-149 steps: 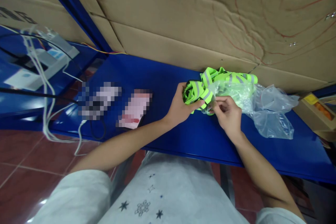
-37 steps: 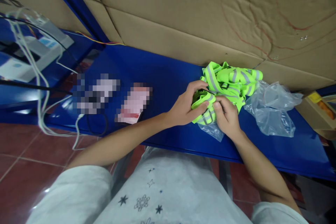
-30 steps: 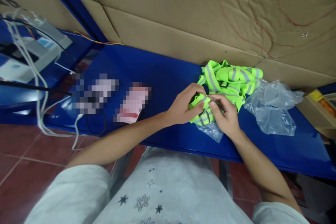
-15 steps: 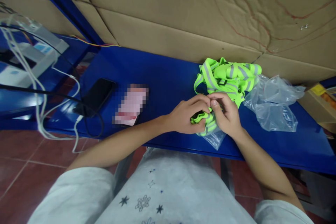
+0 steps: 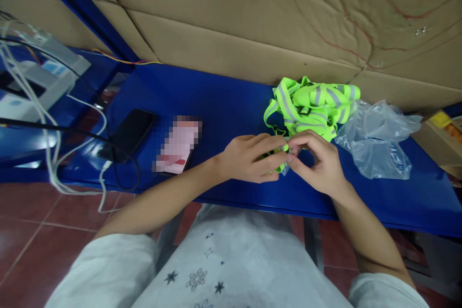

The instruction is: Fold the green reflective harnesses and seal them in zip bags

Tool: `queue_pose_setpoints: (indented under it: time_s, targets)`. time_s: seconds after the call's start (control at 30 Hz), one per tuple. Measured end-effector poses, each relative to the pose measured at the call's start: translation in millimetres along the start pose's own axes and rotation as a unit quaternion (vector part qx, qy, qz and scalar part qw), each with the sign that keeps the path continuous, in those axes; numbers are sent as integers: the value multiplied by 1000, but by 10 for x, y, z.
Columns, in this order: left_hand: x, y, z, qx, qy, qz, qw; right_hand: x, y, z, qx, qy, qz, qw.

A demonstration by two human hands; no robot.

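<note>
A bundle of neon-green reflective straps with grey stripes lies on the blue table near the cardboard wall. One strap end runs down to my hands. My left hand is closed around that end, fingers curled over it. My right hand pinches the same end, together with a bit of clear plastic, right against the left fingertips. Both hands rest near the table's front edge.
A crumpled clear plastic bag lies right of the straps. A black phone with a cable and a pink card lie to the left. White cables hang off the left side. A cardboard box stands at far right.
My hands have drawn the strap end out of the bundle, toward me and slightly left. The small plastic piece under them is now mostly covered. The view has shifted a little.
</note>
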State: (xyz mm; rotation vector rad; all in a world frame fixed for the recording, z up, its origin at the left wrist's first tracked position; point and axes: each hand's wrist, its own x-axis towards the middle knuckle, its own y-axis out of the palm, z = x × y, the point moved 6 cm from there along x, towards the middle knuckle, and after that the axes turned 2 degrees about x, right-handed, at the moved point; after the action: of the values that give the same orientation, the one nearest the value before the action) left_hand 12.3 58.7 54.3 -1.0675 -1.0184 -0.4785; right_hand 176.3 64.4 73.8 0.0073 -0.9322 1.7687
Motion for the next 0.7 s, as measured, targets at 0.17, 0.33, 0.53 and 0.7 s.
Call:
queue_pose_setpoints:
  time_s: [0.17,0.33,0.53,0.7]
  targets:
    - [7,64,21,-8,-45,22,999,-45,43,-227,66,132,55,987]
    - [49,80,-16,-8,-17,67,998,-64,72,-366,104,201,17,974]
    - [55,101,5,-15,3,104,994,-58,117,-455,233,258,5,938]
    - [41,92,-15,-57,-6,74,996,-72,166,-428,255,250,14,934]
